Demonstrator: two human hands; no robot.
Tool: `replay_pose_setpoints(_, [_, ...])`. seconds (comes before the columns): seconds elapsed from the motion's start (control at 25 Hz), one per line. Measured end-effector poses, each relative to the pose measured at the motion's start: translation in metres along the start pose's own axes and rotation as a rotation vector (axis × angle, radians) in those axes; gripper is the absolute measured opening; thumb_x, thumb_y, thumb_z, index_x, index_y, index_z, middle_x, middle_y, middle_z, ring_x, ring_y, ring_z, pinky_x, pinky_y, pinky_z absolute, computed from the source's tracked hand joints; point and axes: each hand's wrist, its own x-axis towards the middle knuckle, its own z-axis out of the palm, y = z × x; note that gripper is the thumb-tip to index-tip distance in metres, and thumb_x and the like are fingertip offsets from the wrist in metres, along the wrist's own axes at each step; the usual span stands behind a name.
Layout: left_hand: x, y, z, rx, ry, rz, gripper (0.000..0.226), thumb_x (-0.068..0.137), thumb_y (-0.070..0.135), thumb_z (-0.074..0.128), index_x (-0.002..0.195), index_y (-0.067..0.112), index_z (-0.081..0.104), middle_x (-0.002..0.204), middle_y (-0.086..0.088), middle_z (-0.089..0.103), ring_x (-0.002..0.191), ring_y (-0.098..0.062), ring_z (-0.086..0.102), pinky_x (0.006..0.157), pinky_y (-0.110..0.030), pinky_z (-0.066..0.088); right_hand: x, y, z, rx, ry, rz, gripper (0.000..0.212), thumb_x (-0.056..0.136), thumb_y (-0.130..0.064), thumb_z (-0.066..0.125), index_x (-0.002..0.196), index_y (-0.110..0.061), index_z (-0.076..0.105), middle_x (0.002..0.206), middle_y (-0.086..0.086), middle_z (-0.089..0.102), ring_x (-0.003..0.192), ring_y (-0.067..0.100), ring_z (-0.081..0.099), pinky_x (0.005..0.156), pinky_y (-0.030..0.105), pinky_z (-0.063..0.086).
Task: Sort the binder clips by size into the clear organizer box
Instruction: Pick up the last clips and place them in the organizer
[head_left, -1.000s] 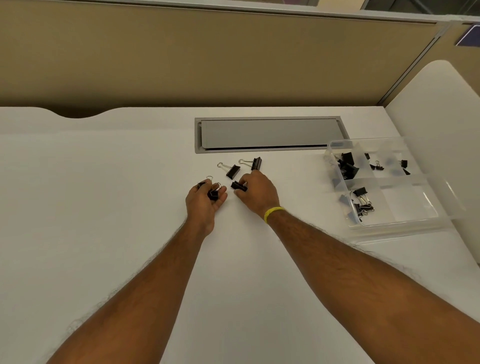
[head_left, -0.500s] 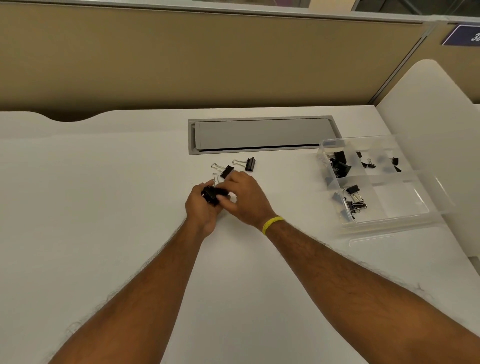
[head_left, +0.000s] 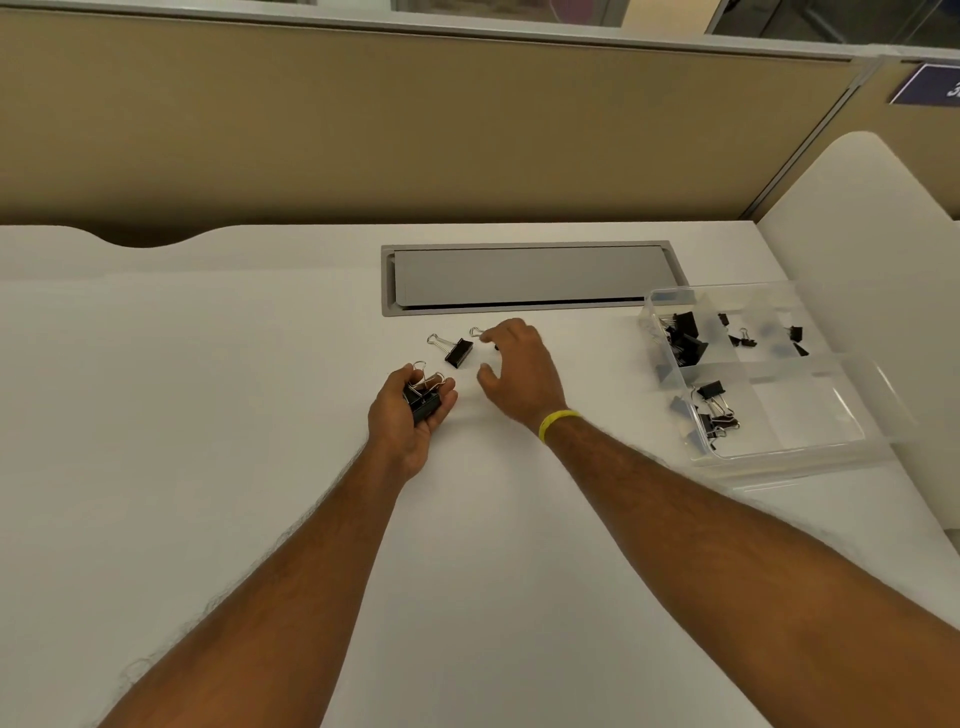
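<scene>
My left hand (head_left: 410, 415) lies palm up on the white desk, its fingers curled round a small bunch of black binder clips (head_left: 423, 400). One black clip (head_left: 458, 353) with silver handles lies loose just beyond it. My right hand (head_left: 519, 371) hovers over a second loose clip (head_left: 477, 332), fingers spread; only that clip's wire handle and a black corner show. The clear organizer box (head_left: 779, 448) stands at the right. Large clips (head_left: 687, 338) fill its back left compartment, small ones (head_left: 743, 339) lie further right, and medium ones (head_left: 712, 410) sit at the front left.
A grey cable hatch (head_left: 530, 278) is set into the desk behind the clips. A tan partition wall (head_left: 415, 130) closes the back. A white side desk (head_left: 872, 208) rises at the right, next to the box. The box's clear lid (head_left: 883, 395) sticks out on its right.
My right hand has left the left hand, where it put a clip, and moved forward over the far loose clip. The left hand now holds more clips.
</scene>
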Motion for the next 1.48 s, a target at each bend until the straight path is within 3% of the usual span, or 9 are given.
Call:
replay_pose_setpoints(0.12, [0.000, 0.002, -0.002, 0.019, 0.008, 0.008, 0.019, 0.096, 0.021, 0.055, 0.085, 0.006, 0.054, 0.091, -0.017, 0.065, 0.088, -0.030, 0.069, 0.061, -0.031, 0.059, 0.019, 0.014, 0.002, -0.121, -0.199, 0.064, 0.050, 0.083, -0.015, 0.060, 0.133, -0.013, 0.051, 0.146, 0.008, 0.041, 0.135, 0.025, 0.036, 0.106, 0.040, 0.039])
replay_pose_setpoints(0.24, [0.001, 0.003, -0.004, 0.019, 0.004, 0.008, 0.019, 0.096, 0.022, 0.055, 0.084, 0.007, 0.054, 0.089, -0.016, 0.066, 0.088, -0.030, 0.069, 0.060, -0.030, 0.059, 0.029, 0.020, 0.007, -0.178, -0.287, 0.054, 0.041, 0.090, -0.013, 0.052, 0.132, -0.012, 0.053, 0.142, 0.008, 0.044, 0.130, 0.029, 0.038, 0.101, 0.043, 0.043])
replay_pose_setpoints(0.36, [0.003, 0.003, -0.006, 0.017, 0.004, 0.009, 0.018, 0.096, 0.022, 0.054, 0.085, 0.008, 0.054, 0.090, -0.016, 0.066, 0.089, -0.030, 0.069, 0.061, -0.030, 0.059, 0.036, 0.019, 0.013, -0.200, -0.249, 0.066, 0.027, 0.092, -0.015, 0.051, 0.116, -0.010, 0.063, 0.121, 0.013, 0.053, 0.114, 0.032, 0.046, 0.090, 0.044, 0.048])
replay_pose_setpoints(0.52, [0.003, 0.004, -0.007, 0.025, 0.011, 0.025, 0.019, 0.096, 0.022, 0.054, 0.085, 0.007, 0.054, 0.089, -0.016, 0.067, 0.088, -0.030, 0.069, 0.061, -0.031, 0.059, 0.037, 0.008, 0.016, 0.193, -0.072, 0.239, 0.027, 0.089, -0.027, 0.062, 0.113, -0.013, 0.064, 0.118, 0.010, 0.048, 0.104, 0.027, 0.057, 0.093, 0.039, 0.049])
replay_pose_setpoints(0.76, [0.003, 0.004, -0.007, 0.016, 0.010, 0.032, 0.018, 0.096, 0.022, 0.055, 0.085, 0.007, 0.054, 0.092, -0.017, 0.066, 0.087, -0.029, 0.070, 0.062, -0.031, 0.059, 0.037, -0.021, 0.031, 0.087, -0.139, -0.093, 0.027, 0.092, -0.025, 0.059, 0.117, -0.015, 0.064, 0.117, 0.006, 0.047, 0.101, 0.024, 0.055, 0.086, 0.034, 0.051])
replay_pose_setpoints(0.92, [0.000, 0.003, -0.009, -0.014, 0.017, 0.022, 0.019, 0.096, 0.022, 0.055, 0.084, 0.007, 0.054, 0.091, -0.017, 0.066, 0.087, -0.030, 0.069, 0.066, -0.033, 0.061, 0.028, -0.017, 0.041, -0.098, -0.156, -0.117, 0.029, 0.094, -0.024, 0.056, 0.120, -0.015, 0.065, 0.119, 0.005, 0.051, 0.107, 0.024, 0.051, 0.081, 0.037, 0.052])
replay_pose_setpoints(1.08, [-0.003, 0.000, -0.013, -0.038, 0.015, 0.008, 0.022, 0.096, 0.024, 0.055, 0.082, 0.007, 0.054, 0.093, -0.017, 0.065, 0.088, -0.031, 0.069, 0.067, -0.032, 0.060, 0.022, -0.008, 0.043, -0.098, -0.129, -0.115, 0.029, 0.093, -0.026, 0.056, 0.117, -0.015, 0.067, 0.113, 0.006, 0.058, 0.107, 0.024, 0.051, 0.081, 0.036, 0.051])
replay_pose_setpoints(1.28, [-0.006, -0.001, -0.012, -0.047, 0.009, 0.013, 0.027, 0.097, 0.032, 0.053, 0.090, 0.006, 0.057, 0.095, -0.018, 0.065, 0.092, -0.032, 0.068, 0.068, -0.034, 0.060, 0.008, -0.013, 0.028, 0.179, -0.025, -0.007, 0.027, 0.086, -0.026, 0.066, 0.110, -0.016, 0.072, 0.101, 0.001, 0.064, 0.096, 0.016, 0.058, 0.084, 0.029, 0.050])
replay_pose_setpoints(1.48, [-0.024, -0.012, -0.002, -0.035, -0.014, 0.030, 0.044, 0.100, 0.045, 0.040, 0.103, 0.006, 0.061, 0.106, -0.019, 0.068, 0.098, -0.030, 0.068, 0.073, -0.038, 0.058, -0.039, -0.044, 0.001, 0.520, 0.097, -0.064, 0.020, 0.087, -0.018, 0.068, 0.107, -0.013, 0.071, 0.100, 0.001, 0.063, 0.092, 0.003, 0.059, 0.080, 0.016, 0.049])
